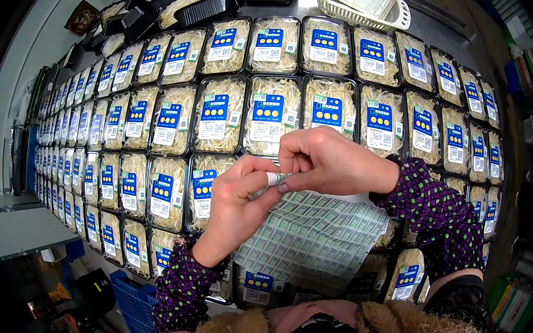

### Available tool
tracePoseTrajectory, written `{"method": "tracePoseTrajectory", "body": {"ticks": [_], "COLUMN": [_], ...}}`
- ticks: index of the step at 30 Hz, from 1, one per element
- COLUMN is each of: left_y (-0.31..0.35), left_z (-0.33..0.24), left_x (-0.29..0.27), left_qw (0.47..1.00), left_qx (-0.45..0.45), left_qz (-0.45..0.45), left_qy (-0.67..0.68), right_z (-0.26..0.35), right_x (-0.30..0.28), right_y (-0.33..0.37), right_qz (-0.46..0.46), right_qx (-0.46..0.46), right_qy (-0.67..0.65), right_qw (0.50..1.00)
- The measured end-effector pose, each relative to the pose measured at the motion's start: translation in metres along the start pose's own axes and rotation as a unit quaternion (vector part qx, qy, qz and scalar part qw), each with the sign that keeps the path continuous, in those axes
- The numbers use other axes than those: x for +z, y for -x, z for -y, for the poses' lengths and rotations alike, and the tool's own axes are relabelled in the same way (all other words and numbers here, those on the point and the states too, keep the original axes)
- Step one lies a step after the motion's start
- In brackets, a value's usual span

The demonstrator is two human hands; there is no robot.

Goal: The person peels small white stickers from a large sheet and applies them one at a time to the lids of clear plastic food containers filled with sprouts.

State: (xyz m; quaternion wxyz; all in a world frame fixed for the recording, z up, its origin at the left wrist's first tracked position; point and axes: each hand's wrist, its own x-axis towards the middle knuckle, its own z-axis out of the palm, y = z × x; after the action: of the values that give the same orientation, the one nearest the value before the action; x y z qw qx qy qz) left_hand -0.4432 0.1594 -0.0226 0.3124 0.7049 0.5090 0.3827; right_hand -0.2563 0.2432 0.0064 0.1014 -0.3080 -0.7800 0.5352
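Note:
A sheet of small green-and-white stickers (311, 238) hangs from my hands, slightly curled, above the packed trays. My left hand (237, 199) pinches its upper left edge; a white wrap circles one finger. Against those fingertips, my right hand (334, 163) is closed in a pinch at the same edge of the sheet. Whether a single sticker is between its fingertips is too small to tell. Below and beyond lie rows of black trays of bean sprouts (273, 112) with blue-and-white labels. Many also bear a small green sticker at the label's corner; the sheet covers some nearer trays.
Black empty trays (208, 8) are heaped at the far left of the metal table. A white plastic basket (358, 11) with papers stands at the far edge. Below the table's left side is a blue crate (131, 301). Colourful stacked items (513, 306) sit at the right.

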Motion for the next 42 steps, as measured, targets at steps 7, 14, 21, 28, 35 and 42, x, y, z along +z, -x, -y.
{"method": "tracePoseTrajectory", "body": {"ticks": [7, 14, 21, 28, 35, 42], "left_y": [0.0, 0.008, 0.013, 0.009, 0.006, 0.003], "left_z": [0.003, 0.02, 0.026, 0.024, 0.028, 0.028], "left_x": [0.003, 0.01, 0.008, 0.008, 0.006, 0.008], "left_qw": [1.0, 0.983, 0.943, 0.933, 0.925, 0.926], "left_qx": [-0.017, -0.176, -0.256, -0.272, -0.287, -0.275], "left_qz": [-0.017, 0.023, 0.035, 0.048, 0.075, 0.07], "left_qy": [-0.013, 0.047, 0.211, 0.232, 0.236, 0.247], "right_z": [-0.009, -0.025, -0.134, -0.201, -0.216, -0.244], "right_x": [0.009, 0.004, -0.155, -0.181, -0.191, -0.198], "right_y": [-0.003, -0.004, -0.015, -0.047, -0.065, -0.077], "right_qz": [-0.085, -0.111, -0.436, -0.534, -0.55, -0.571], "right_qx": [-0.054, -0.118, 0.178, 0.23, 0.256, 0.315], "right_qy": [0.032, 0.063, -0.153, -0.199, -0.095, 0.181], "right_qw": [0.994, 0.985, 0.869, 0.789, 0.789, 0.736]}}
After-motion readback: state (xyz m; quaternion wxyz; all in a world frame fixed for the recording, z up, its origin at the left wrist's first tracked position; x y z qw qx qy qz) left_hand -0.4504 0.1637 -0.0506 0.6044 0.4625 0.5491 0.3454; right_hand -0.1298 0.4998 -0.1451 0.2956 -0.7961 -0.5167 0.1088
